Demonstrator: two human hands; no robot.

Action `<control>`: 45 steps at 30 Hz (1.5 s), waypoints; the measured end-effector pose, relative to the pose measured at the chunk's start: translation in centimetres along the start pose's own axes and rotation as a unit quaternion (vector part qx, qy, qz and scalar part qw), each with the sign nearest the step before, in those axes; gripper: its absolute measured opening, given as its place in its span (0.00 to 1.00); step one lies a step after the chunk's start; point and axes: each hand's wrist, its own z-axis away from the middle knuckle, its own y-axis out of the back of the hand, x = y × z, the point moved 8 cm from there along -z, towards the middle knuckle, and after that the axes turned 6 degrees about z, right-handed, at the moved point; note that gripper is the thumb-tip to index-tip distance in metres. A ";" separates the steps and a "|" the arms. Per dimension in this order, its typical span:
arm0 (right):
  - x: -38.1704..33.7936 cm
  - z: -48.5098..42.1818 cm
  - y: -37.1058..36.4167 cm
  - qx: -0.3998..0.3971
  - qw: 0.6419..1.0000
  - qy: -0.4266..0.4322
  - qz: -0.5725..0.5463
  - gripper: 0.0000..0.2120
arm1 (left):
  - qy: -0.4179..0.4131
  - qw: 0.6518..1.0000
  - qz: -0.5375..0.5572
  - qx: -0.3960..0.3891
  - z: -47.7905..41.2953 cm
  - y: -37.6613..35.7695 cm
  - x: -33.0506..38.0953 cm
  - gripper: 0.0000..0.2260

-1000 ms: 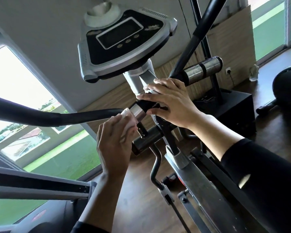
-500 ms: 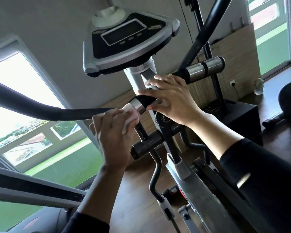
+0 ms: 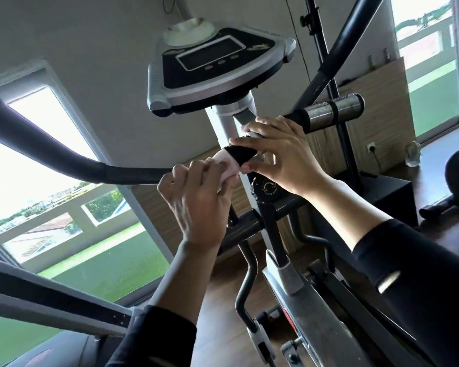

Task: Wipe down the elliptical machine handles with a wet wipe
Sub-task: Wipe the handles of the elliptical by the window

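- View from below of an elliptical machine, with a person's two hands raised to its short left handle [image 3: 241,154], which sticks out sideways from the grey post [image 3: 223,123] under the console [image 3: 217,67].
- The left hand [image 3: 196,200] has its fingers curled round a white wet wipe [image 3: 229,165], pinching it against the outer end of the left handle. The wipe is wrapped over that end and touches the handle's black foam sleeve.
- The right hand [image 3: 278,160] holds the same handle nearer the post, forefinger laid along the top of the black foam, thumb underneath, the other fingers bent over the post side.
- Both forearms come up from the bottom edge in dark sleeves [image 3: 414,274].
- The short right handle [image 3: 331,112], with shiny metal bands, sticks out on the other side of the post, just beyond the right hand and not touched.
- A long dark curved bar [image 3: 64,152] sweeps in from the left and passes behind the left hand.
- A round black dial [image 3: 266,188] sits on the post just below the right hand.
- Behind are large windows [image 3: 51,154] showing green grass, and a dark wooden floor [image 3: 217,313].
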 end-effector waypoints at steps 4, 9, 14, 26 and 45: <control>0.0 0.0 0.0 -0.003 1.000 -0.005 -0.003 0.24 | -0.033 0.999 -0.025 0.033 1.3 1.2 -0.8 0.13; 0.0 0.0 0.1 -0.014 1.000 -0.007 -0.012 0.24 | -0.077 0.994 0.071 0.043 3.1 3.4 -3.3 0.16; 0.2 0.0 0.1 -0.023 0.999 -0.018 -0.027 0.23 | -0.044 0.985 0.167 0.019 2.8 2.8 -3.8 0.17; 0.0 -0.1 0.1 -0.075 0.995 -0.057 -0.029 0.23 | 0.118 0.956 0.246 -0.106 0.8 2.4 -5.5 0.15; -0.7 -0.5 0.7 -0.096 0.989 -0.099 -0.051 0.24 | 0.298 0.856 0.260 -0.334 -2.1 -0.7 -6.5 0.12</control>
